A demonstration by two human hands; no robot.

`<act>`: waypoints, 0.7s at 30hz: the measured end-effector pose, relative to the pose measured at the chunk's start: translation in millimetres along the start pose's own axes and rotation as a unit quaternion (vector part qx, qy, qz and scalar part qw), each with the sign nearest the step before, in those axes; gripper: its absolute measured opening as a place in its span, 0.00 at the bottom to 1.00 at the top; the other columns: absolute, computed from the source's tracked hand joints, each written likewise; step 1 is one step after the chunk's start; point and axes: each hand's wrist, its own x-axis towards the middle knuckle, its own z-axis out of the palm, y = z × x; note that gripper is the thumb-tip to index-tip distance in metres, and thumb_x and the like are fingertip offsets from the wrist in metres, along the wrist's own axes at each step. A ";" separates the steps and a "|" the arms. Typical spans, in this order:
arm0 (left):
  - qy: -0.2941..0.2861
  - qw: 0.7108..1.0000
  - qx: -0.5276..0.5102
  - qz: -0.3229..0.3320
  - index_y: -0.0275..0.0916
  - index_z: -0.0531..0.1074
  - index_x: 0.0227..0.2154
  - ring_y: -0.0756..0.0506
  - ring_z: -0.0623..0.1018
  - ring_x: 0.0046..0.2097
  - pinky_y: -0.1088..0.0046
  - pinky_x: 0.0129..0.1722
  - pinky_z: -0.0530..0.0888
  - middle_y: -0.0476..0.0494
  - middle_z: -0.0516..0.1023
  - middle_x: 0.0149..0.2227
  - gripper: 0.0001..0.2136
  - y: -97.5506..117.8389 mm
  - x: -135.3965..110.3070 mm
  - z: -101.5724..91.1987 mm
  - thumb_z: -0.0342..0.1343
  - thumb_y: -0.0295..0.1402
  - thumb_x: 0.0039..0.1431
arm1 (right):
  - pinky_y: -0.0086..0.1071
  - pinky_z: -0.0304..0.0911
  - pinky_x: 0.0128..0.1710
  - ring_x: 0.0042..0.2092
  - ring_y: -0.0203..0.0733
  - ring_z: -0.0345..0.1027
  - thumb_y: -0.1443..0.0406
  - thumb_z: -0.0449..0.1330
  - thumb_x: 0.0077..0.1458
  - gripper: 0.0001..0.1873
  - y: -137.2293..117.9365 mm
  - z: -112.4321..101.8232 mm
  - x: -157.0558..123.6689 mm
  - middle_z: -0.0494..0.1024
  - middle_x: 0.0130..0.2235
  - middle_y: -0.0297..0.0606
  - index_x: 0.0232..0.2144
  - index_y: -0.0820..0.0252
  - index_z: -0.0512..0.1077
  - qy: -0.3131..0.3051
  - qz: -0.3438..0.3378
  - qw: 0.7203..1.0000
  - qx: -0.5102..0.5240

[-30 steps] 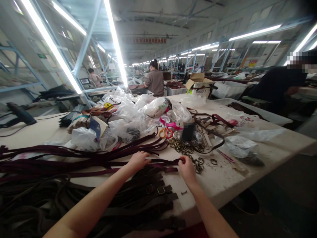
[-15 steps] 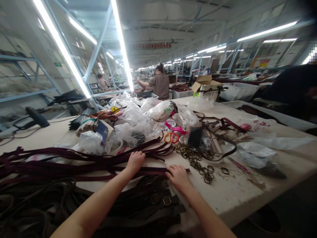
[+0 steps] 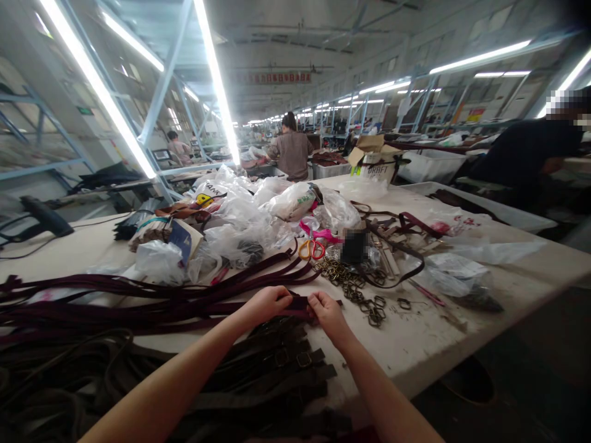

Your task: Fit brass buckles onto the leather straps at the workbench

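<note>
Head cam view, and both bare hands are right at the near edge of the bench (image 3: pixel 415 344): the left hand (image 3: pixel 265 306) and right hand (image 3: pixel 329 314) are pinching one burgundy leather strap (image 3: pixel 299 303) between them, fingers closed on it from either side, with its tip poking out just past the right hand. That strap lies across a long bundle of burgundy straps (image 3: pixel 115 304) running off to the left. Right below the hands there's a heap of darker brown straps (image 3: pixel 258 394) with square metal buckles (image 3: pixel 303 360) on them. Just to the right, a loose scatter of antique-brass rings (image 3: pixel 351 289) sits on the bench, then orange-handled scissors (image 3: pixel 311 249) by a big pile of clear plastic bags (image 3: pixel 240 221). Further back there's an open cardboard box (image 3: pixel 373 157) and a white bin (image 3: pixel 431 166). A person in a dark top (image 3: pixel 512 147) sits off to the right, and another in a brown top (image 3: pixel 290 154) stands at the far end of the bench, with a long, tube-lit factory hall beyond.
</note>
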 end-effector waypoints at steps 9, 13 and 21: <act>-0.005 0.999 -0.031 0.008 0.36 0.69 0.25 0.49 0.66 0.26 0.76 0.25 0.58 0.50 0.69 0.23 0.17 20.1 7.8 15.5 0.42 0.43 0.55 | 0.32 0.56 0.30 0.31 0.42 0.64 0.57 0.48 0.53 0.13 31.9 -96.3 -47.7 0.71 0.28 0.38 0.31 0.59 0.67 0.166 0.001 0.944 -0.287; -0.008 0.998 -0.053 0.012 0.37 0.68 0.25 0.48 0.68 0.28 0.76 0.27 0.59 0.49 0.70 0.24 0.15 26.6 7.2 20.1 0.43 0.42 0.54 | 0.30 0.53 0.30 0.33 0.41 0.65 0.61 0.51 0.51 0.09 38.2 -135.1 -59.6 0.72 0.32 0.38 0.33 0.58 0.66 0.220 0.085 0.867 -0.438; -0.015 0.997 -0.076 0.003 0.36 0.68 0.24 0.49 0.67 0.27 0.76 0.26 0.60 0.49 0.70 0.23 0.16 28.4 0.7 19.4 0.43 0.43 0.54 | 0.30 0.48 0.27 0.28 0.41 0.63 0.59 0.55 0.48 0.09 36.6 -135.9 -40.3 0.68 0.22 0.35 0.21 0.58 0.64 0.198 0.174 0.866 -0.425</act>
